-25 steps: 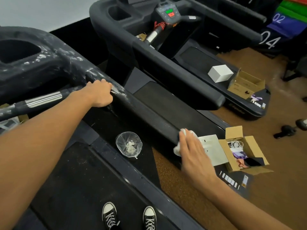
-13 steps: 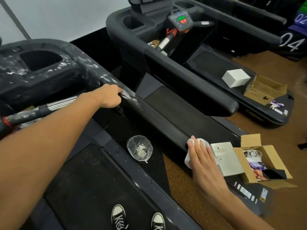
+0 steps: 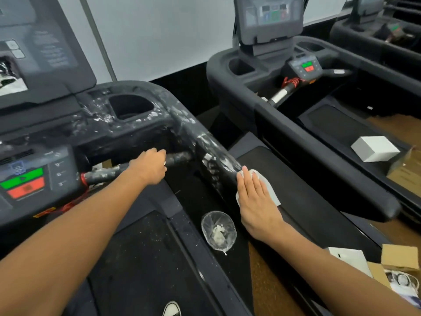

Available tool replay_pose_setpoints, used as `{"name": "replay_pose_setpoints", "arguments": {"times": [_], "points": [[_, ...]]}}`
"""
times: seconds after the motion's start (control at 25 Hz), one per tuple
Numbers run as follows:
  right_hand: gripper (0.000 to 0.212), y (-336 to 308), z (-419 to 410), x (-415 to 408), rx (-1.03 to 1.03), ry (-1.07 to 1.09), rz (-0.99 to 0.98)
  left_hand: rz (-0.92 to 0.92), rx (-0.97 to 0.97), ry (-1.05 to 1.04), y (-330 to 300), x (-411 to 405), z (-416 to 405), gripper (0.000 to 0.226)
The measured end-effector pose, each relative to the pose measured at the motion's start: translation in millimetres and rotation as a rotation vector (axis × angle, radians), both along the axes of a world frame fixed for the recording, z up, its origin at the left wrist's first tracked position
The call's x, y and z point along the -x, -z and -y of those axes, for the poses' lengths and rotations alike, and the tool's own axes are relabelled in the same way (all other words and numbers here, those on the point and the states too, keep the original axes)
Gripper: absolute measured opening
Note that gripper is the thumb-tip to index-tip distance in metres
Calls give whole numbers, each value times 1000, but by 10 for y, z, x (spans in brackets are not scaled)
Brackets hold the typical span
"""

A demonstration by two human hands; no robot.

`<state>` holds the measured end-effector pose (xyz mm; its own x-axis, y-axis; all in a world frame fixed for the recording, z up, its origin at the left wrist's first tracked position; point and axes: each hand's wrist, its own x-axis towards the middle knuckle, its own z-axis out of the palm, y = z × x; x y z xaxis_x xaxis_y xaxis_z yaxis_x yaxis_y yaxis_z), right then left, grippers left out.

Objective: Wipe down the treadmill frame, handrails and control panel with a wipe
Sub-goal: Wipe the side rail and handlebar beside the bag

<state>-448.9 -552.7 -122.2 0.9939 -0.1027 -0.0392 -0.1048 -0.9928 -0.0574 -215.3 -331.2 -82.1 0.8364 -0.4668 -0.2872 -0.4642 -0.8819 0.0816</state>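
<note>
A gym floor of brown cork-like matting (image 3: 268,283) is showing between a row of dark treadmills standing before a pale wall (image 3: 159,35). In the head view, the nearest treadmill (image 3: 127,124) is filling the left half, its grey frame smeared with white residue around the cup recess (image 3: 131,106) at about 11 o'clock from the picture's centre. Its control panel (image 3: 27,179), with a green and a red button, is sitting at 9 o'clock. The left hand (image 3: 150,166) is curling its fingers round the crossbar handle (image 3: 180,157), clamped on it, just right of the panel. The right hand (image 3: 255,197) is lying flat with straight, nearly joined fingers, pressing a white wipe (image 3: 266,185) against the top of the right handrail (image 3: 218,156), just below the smeared stretch; the wipe is peeking out beyond the fingertips and on the hand's right edge. At 6 o'clock, a clear plastic cup (image 3: 218,231) holding white scraps is resting on the treadmill's side rail (image 3: 200,258), near the right wrist. A shoe toe (image 3: 172,310) is showing at the bottom edge on the belt (image 3: 141,270). At 1 o'clock a second treadmill (image 3: 273,92) is standing with its screen (image 3: 271,14) lit, and a white box (image 3: 374,148) is sitting on its deck at 3 o'clock. At 5 o'clock an open cardboard box (image 3: 398,261) is lying beside a white flat carton (image 3: 348,258).
</note>
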Motion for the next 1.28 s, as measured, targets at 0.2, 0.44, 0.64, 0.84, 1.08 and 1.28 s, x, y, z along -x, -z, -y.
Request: {"name": "replay_pose_setpoints", "arguments": {"times": [0.2,0.44,0.64,0.84,1.08,1.28], "points": [[77,-3,-199,-1373,62,-6,35,34,-95,25,160,-406,-480,21],[77,-72,-234,-2140,88,-69,-23,62,-62,72,193,-486,-510,16],[74,-190,-171,-783,89,-31,-55,12,-19,52,228,-485,-570,19],[77,-226,4,209,223,-152,-59,23,-27,0,236,-441,-520,27],[60,-143,-24,-1202,530,-374,-64,44,5,-55,288,-481,-481,23],[66,-244,-169,-1699,883,-716,-387,39,25,-91,259,-501,-444,18]]}}
